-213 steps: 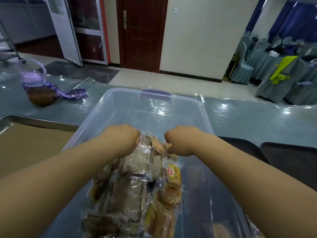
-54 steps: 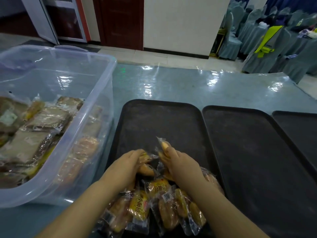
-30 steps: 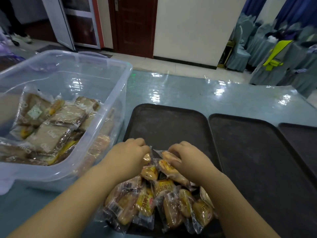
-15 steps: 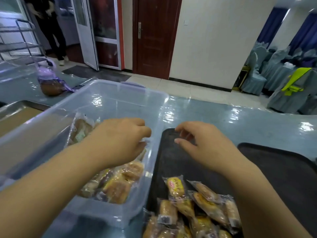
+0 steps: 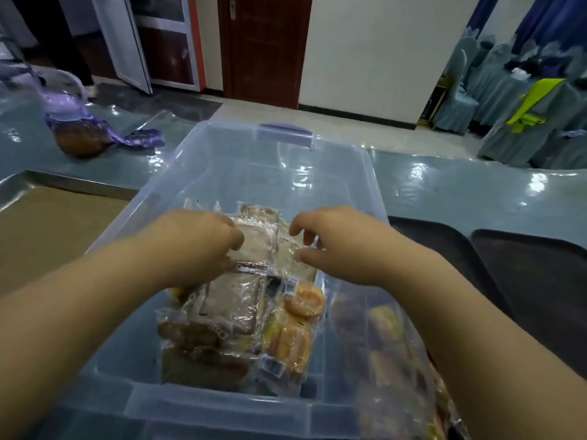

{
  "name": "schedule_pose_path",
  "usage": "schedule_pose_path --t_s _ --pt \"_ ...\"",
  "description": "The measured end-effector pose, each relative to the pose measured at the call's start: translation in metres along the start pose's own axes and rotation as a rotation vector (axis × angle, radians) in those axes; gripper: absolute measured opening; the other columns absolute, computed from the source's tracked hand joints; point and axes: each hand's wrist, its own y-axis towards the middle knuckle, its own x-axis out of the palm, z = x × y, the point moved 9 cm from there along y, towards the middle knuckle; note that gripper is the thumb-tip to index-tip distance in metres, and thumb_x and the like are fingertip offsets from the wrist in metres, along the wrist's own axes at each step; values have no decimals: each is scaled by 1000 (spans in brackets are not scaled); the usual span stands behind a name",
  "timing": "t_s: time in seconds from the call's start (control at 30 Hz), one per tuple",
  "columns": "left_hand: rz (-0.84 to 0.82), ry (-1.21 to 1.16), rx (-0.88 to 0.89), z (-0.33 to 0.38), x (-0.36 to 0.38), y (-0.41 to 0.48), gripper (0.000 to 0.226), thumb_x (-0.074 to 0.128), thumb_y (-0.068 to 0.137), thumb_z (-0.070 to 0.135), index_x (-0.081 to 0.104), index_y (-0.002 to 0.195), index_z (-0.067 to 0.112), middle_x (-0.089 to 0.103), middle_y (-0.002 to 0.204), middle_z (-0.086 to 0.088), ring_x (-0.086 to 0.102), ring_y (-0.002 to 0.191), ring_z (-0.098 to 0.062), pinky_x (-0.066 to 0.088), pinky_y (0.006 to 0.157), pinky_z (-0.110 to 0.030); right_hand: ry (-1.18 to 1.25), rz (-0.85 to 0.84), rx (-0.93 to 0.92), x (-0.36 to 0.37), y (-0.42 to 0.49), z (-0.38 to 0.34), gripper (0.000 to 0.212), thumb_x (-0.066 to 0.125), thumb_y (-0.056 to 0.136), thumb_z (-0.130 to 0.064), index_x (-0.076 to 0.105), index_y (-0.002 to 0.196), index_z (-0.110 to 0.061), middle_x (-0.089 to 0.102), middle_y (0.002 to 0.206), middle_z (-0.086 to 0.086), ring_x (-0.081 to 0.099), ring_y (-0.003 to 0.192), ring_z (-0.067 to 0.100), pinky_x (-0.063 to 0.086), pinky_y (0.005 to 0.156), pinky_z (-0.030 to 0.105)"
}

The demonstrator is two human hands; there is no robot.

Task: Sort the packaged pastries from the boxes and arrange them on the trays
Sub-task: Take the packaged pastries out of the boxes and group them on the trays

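Picking from clear plastic box (image 5: pixel 241 154): left hand (image 5: pixel 190 246) grip pinches grey-brown wrapped pastry (image 5: pixel 254 249), right hand (image 5: pixel 336 246) grip loose, empty; next, lift to black tray (image 5: pixel 524 281).

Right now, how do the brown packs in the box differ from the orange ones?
The brown packs are flat, dull slabs; the orange packs hold rounded, golden buns. Brown packs fill the pile's left and middle, orange packs its right edge. Both are clear-wrapped, inside the clear box.

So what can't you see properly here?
All head view:
- Fingertips of the left hand: hidden by the hand itself, so its hold on the packets is unclear.
- Pastries beyond the box: blurred by its wall.
- Trays: cut by right edge and arm.
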Motion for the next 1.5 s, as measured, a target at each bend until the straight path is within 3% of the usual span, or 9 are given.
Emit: schedule_pose_path --t_s 0.2,0.37,0.6,0.8,0.93,1.1,1.2,1.37,1.5 --pt "-119 42 110 10 37 16 28 46 91 29 55 117 24 58 110 3 58 101 -20 50 75 -34 -198 -398 54 71 31 12 42 58 92 -37 51 127 -15 61 117 4 57 99 23 45 76 33" --pt "-221 -6 117 19 58 19 30 48 91 25 51 121 24 56 114 0 59 100 -21 54 78 -38 -335 -598 44 110 48 21 44 56 94 -31 48 131 -7 59 121 9 57 104 27 40 73 30" --pt "-236 -39 74 8 70 23 22 48 88 20 59 107 18 56 99 1 61 86 -19 55 71 -35 -360 -561 76 157 80 22 31 52 93 -19 55 122 -8 54 94 5 54 82 22 44 68 31" --pt "-247 -41 32 -1 78 27 27 50 88 20 59 113 22 57 105 1 62 92 -21 51 67 -33 -389 -553 208 181 84 35 69 55 88 -11 15 144 -10 58 110 10 56 78 22 41 52 29" --pt "-254 -64 10 -6 78 26 25 51 88 20 59 111 21 59 103 1 61 90 -20 50 67 -32 -467 -590 139 164 89 34 33 57 91 -18 52 122 -10 52 85 1 54 78 20 43 57 30" --pt "-259 -66 -4 -4 76 26 23 53 88 22 60 109 21 59 100 1 61 88 -19 50 68 -32 -508 -544 128 125 92 38 16 62 89 -18 58 104 -11 54 82 0 53 72 19 36 45 27" --pt "-260 -55 -1 0 73 25 23 53 89 25 60 110 20 58 102 1 60 89 -19 49 68 -31 -464 -519 42 104 86 26 19 57 93 -22 60 107 -9 64 101 6 59 80 22 40 53 27" --pt "-286 -27 3 2 74 25 22 52 89 25 59 109 19 58 101 0 60 89 -20 45 64 -31 -369 -818 -105 130 48 -1 33 57 93 -30 58 123 -15 63 118 6 63 101 23 51 81 30" --pt "-307 -17 -2 1 79 26 23 52 89 24 59 110 20 58 104 1 61 93 -20 42 61 -31 -469 -944 -184 169 31 -13 36 51 96 -27 57 125 -8 59 123 9 58 109 25 45 83 30"
